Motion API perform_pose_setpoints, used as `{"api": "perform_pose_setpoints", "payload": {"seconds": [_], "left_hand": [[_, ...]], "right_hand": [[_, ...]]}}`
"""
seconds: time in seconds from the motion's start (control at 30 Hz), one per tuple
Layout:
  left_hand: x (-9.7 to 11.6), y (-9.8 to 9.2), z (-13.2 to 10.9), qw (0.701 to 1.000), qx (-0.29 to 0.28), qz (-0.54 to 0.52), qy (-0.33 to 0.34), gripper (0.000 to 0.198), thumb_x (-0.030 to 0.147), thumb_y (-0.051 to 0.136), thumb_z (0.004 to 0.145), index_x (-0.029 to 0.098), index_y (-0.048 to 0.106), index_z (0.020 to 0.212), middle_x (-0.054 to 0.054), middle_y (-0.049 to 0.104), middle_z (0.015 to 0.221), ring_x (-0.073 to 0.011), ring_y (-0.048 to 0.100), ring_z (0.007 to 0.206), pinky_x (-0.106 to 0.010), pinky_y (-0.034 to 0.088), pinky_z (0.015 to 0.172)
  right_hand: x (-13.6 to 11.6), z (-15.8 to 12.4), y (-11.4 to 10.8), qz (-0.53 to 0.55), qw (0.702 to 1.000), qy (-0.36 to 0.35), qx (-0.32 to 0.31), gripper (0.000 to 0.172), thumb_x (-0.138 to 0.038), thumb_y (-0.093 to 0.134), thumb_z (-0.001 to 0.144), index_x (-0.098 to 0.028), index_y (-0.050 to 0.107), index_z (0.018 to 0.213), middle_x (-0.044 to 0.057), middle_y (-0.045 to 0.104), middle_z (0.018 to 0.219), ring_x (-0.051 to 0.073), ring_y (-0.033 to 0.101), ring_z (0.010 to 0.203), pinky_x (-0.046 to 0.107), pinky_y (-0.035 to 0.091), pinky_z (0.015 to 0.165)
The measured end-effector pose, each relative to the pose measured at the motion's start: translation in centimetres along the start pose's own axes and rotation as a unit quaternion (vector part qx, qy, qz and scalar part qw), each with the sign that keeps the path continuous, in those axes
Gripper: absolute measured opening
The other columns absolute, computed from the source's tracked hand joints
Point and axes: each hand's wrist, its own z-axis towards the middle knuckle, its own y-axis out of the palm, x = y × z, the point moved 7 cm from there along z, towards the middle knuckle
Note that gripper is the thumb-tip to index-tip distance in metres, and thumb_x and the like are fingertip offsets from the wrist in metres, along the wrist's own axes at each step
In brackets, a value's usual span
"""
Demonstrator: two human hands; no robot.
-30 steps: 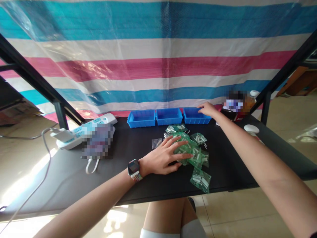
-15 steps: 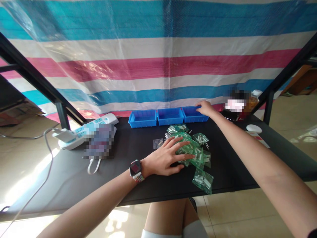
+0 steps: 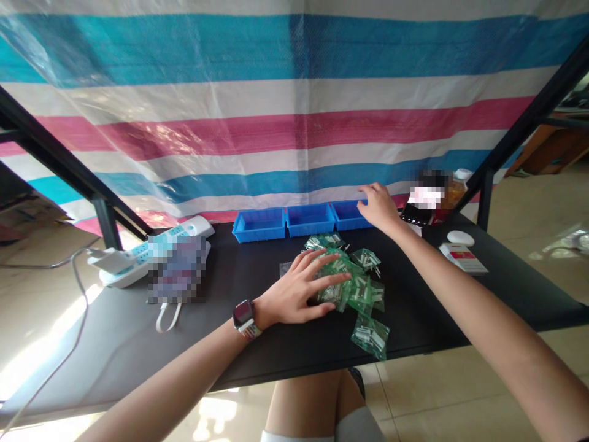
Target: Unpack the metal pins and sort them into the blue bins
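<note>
My left hand [image 3: 301,288] lies flat with spread fingers on a heap of small green plastic bags [image 3: 356,288] in the middle of the black table [image 3: 257,344]. A watch sits on that wrist. My right hand [image 3: 378,205] reaches far back and rests on the rightmost of three blue trays [image 3: 347,213], its fingers curled over the tray's right end; nothing shows in them. One green bag [image 3: 370,336] lies apart near the front edge. A clear bag [image 3: 286,268] lies left of the heap.
A white power strip [image 3: 138,253] with a plug and cable sits at the left, beside a blurred object. At the back right stand a bottle [image 3: 453,190], a white round lid [image 3: 460,237] and a small card [image 3: 462,258]. A striped tarp hangs behind. My knees show below the table edge.
The view has shifted slightly. My right hand has slid a little along the right tray's end. My left hand stays on the bags.
</note>
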Motion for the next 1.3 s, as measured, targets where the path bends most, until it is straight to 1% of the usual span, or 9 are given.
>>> {"api": "perform_pose_setpoints", "payload": {"seconds": [0.1,0.2,0.3,0.43,0.7,0.87,1.03,1.2,1.3], "left_hand": [[-2.0,-0.6,-0.1,0.999,0.007,0.000,-0.045,0.075,0.067,0.058,0.102,0.036,0.040,0.168,-0.010,0.034,0.177,-0.0425,0.028,0.162,-0.068,0.024,0.131],[-3.7,-0.4,0.2,0.999,-0.006,-0.005,-0.053,0.084,0.076,0.062,0.096,0.037,0.041,0.168,-0.009,0.033,0.177,-0.0458,0.023,0.164,-0.071,0.024,0.129],[-4.4,0.4,0.6,0.999,-0.022,-0.013,-0.044,0.090,0.080,0.066,0.090,0.038,0.043,0.167,-0.010,0.033,0.177,-0.0478,0.022,0.163,-0.073,0.025,0.128],[-3.9,1.3,0.9,0.998,-0.026,-0.013,-0.058,0.086,0.076,0.067,0.092,0.037,0.044,0.166,-0.013,0.036,0.175,-0.0452,0.028,0.162,-0.071,0.029,0.127],[-2.1,0.7,-0.1,0.992,0.008,0.008,-0.128,0.071,0.071,0.063,0.097,0.026,0.058,0.151,-0.016,0.055,0.154,-0.0372,0.051,0.140,-0.061,0.045,0.118],[-1.3,0.5,-1.8,0.980,0.053,0.017,-0.191,0.055,0.064,0.059,0.103,0.024,0.062,0.141,-0.015,0.051,0.151,-0.0347,0.053,0.133,-0.059,0.047,0.115],[-0.8,0.0,-4.0,0.968,0.066,0.012,-0.243,0.064,0.067,0.058,0.102,0.028,0.054,0.153,-0.017,0.038,0.164,-0.0397,0.044,0.148,-0.064,0.043,0.120],[1.0,-0.7,-5.3,0.988,0.006,0.038,-0.152,0.095,0.081,0.063,0.090,0.035,0.037,0.169,-0.018,0.018,0.179,-0.0522,0.023,0.160,-0.075,0.029,0.124],[2.2,-0.5,-5.0,0.993,-0.032,0.075,-0.082,0.093,0.081,0.067,0.088,0.042,0.039,0.168,-0.014,0.018,0.180,-0.0539,0.020,0.161,-0.077,0.028,0.124]], "right_hand": [[-5.2,-6.5,-4.4,0.091,0.989,-0.115,0.028,0.040,-0.025,0.061,0.097,-0.020,0.069,0.135,0.015,0.068,0.135,0.034,0.063,0.134,0.055,0.049,0.119],[-7.8,-13.7,-6.3,0.145,0.973,-0.163,-0.070,0.051,-0.035,0.064,0.100,-0.030,0.058,0.150,0.011,0.061,0.153,0.033,0.055,0.147,0.056,0.047,0.124],[-6.8,-19.3,-5.6,0.131,0.969,-0.133,-0.163,0.084,-0.050,0.076,0.093,-0.034,0.039,0.166,0.012,0.042,0.171,0.039,0.040,0.159,0.061,0.044,0.126],[-4.8,-22.6,-2.7,0.093,0.964,-0.102,-0.229,0.121,-0.058,0.084,0.083,-0.032,0.011,0.176,0.015,0.015,0.182,0.045,0.021,0.166,0.067,0.034,0.129],[-7.0,-20.7,-0.6,0.104,0.958,-0.150,-0.222,0.105,-0.066,0.075,0.090,-0.030,0.022,0.174,0.017,0.041,0.171,0.040,0.038,0.160,0.064,0.031,0.132],[-8.2,-19.0,0.3,0.142,0.937,-0.194,-0.253,0.096,-0.061,0.074,0.093,-0.032,0.028,0.172,0.013,0.044,0.171,0.037,0.041,0.159,0.062,0.028,0.134],[-8.3,-17.8,0.4,0.189,0.915,-0.213,-0.286,0.108,-0.069,0.080,0.085,-0.030,0.029,0.172,0.015,0.040,0.172,0.039,0.034,0.162,0.060,0.029,0.133],[-7.3,-15.7,0.5,0.242,0.914,-0.176,-0.273,0.091,-0.071,0.061,0.098,-0.033,0.026,0.174,0.011,0.031,0.178,0.038,0.029,0.165,0.059,0.028,0.133],[-6.8,-14.2,1.9,0.219,0.937,-0.115,-0.246,0.075,-0.064,0.045,0.108,-0.026,0.035,0.171,0.015,0.037,0.175,0.035,0.033,0.164,0.058,0.029,0.133]]}}
